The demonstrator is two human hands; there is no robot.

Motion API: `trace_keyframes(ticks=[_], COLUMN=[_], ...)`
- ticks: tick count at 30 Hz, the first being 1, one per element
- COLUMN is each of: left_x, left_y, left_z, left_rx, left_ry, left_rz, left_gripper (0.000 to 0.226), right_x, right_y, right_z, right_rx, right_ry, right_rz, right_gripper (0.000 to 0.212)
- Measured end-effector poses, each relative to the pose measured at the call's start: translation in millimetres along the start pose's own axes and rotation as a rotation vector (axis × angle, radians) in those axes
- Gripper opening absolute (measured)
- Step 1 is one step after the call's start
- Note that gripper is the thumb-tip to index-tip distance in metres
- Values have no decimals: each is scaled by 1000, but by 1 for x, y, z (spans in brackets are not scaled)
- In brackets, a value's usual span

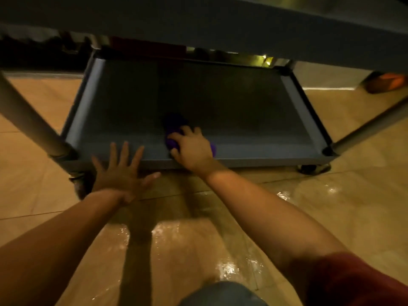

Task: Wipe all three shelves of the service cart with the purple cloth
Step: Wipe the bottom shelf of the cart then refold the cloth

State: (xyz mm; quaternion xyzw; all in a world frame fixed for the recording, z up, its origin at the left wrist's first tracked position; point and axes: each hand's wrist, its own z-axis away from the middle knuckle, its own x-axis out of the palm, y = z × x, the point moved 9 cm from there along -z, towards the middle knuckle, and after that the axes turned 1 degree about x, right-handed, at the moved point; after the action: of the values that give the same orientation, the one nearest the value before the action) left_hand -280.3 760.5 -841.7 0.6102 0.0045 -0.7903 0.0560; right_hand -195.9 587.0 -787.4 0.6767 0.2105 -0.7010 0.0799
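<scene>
The grey bottom shelf (pixel 231 102) of the service cart fills the middle of the head view, under the edge of a higher shelf (pixel 220 25). My right hand (pixel 192 146) presses the purple cloth (pixel 173 129) onto the shelf floor just inside the near rim; the cloth bunches out from under my fingers. My left hand (pixel 121 171) hovers with fingers spread at the near rim, left of the right hand, holding nothing.
Metal cart legs slant at the left (pixel 28 122) and right (pixel 371 127), with a caster (pixel 309 168) at the near right corner. Glossy tan floor tiles (pixel 331 206) surround the cart. My knee (pixel 223 293) shows at the bottom edge.
</scene>
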Motion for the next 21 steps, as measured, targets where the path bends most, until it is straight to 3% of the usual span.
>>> trace_keyframes(ticks=[4, 8, 10, 21], left_x=[6, 9, 8, -2], left_y=[-10, -6, -7, 32], left_z=[0, -1, -1, 6], left_rx=[-15, -31, -64, -31], left_ry=[82, 155, 118, 42], left_rz=[-63, -80, -82, -147], left_gripper=[104, 108, 107, 108], right_x=[-16, -43, -52, -67], right_y=[80, 199, 242, 328], right_z=[23, 55, 66, 99], right_rx=[47, 199, 259, 579], right_ry=[-2, -52, -57, 107], right_rz=[-30, 75, 81, 117], right_gripper=[37, 40, 41, 50])
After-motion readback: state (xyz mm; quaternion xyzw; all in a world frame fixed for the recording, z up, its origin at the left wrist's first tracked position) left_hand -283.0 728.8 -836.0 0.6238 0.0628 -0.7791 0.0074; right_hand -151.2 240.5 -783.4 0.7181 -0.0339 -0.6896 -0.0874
